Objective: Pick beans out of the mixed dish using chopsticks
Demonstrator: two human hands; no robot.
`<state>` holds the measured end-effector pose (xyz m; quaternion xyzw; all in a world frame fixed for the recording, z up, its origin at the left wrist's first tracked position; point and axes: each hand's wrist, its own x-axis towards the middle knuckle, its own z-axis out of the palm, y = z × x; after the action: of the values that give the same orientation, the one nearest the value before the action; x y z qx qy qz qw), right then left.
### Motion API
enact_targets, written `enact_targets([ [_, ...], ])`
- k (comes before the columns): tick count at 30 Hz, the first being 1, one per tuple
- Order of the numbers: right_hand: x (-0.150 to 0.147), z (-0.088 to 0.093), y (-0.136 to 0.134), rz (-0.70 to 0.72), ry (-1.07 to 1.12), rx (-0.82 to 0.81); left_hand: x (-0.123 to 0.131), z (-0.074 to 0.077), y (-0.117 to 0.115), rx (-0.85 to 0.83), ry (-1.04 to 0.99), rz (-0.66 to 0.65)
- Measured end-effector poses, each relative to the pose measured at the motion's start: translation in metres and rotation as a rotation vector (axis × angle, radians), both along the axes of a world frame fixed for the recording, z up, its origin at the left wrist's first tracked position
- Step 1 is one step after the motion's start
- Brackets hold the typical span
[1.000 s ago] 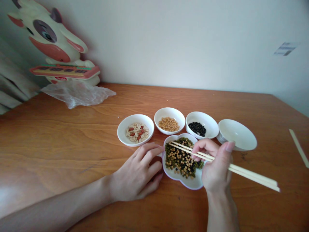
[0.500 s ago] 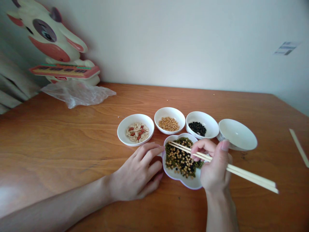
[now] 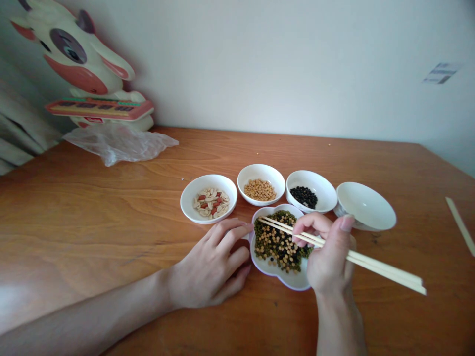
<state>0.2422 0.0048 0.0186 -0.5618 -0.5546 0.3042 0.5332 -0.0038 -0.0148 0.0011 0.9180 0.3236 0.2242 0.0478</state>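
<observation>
My right hand (image 3: 332, 252) is closed around a pair of pale wooden chopsticks (image 3: 386, 269). Their tips lie among the mixed beans (image 3: 280, 242), green, black and tan, near the far left of a flower-shaped dish (image 3: 297, 282) with a lilac rim. Whether a bean sits between the tips is too small to tell. At the dish's left edge my left hand (image 3: 218, 264) grips the rim by a small tab, fingers bent and thumb out of sight. Part of the dish is hidden behind my right hand.
Behind the dish stand white bowls: one with peanuts (image 3: 211, 202), one with soybeans (image 3: 260, 190), one with black beans (image 3: 303, 197), and an empty bowl (image 3: 365, 205). A chopstick-like stick (image 3: 460, 225) lies far right. A plastic bag (image 3: 122, 143) and cow toy keyboard (image 3: 100, 109) sit back left.
The rear ends of the chopsticks have shifted very slightly left and up. Both hands stay almost where they were, and the tips remain in the dish.
</observation>
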Motion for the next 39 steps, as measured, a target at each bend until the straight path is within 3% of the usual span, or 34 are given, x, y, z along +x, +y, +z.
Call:
enact_targets([
  [14, -0.007, 0.003, 0.000, -0.068, 0.030, 0.033, 0.000, 0.000, 0.000, 0.009, 0.000, -0.001],
  [26, 0.009, 0.005, -0.002, 0.040, 0.020, -0.024, 0.000, 0.001, 0.000, 0.003, 0.002, 0.001],
  [39, 0.003, 0.005, -0.003, 0.005, -0.004, -0.019, 0.000, 0.002, 0.000, 0.014, 0.010, 0.001],
])
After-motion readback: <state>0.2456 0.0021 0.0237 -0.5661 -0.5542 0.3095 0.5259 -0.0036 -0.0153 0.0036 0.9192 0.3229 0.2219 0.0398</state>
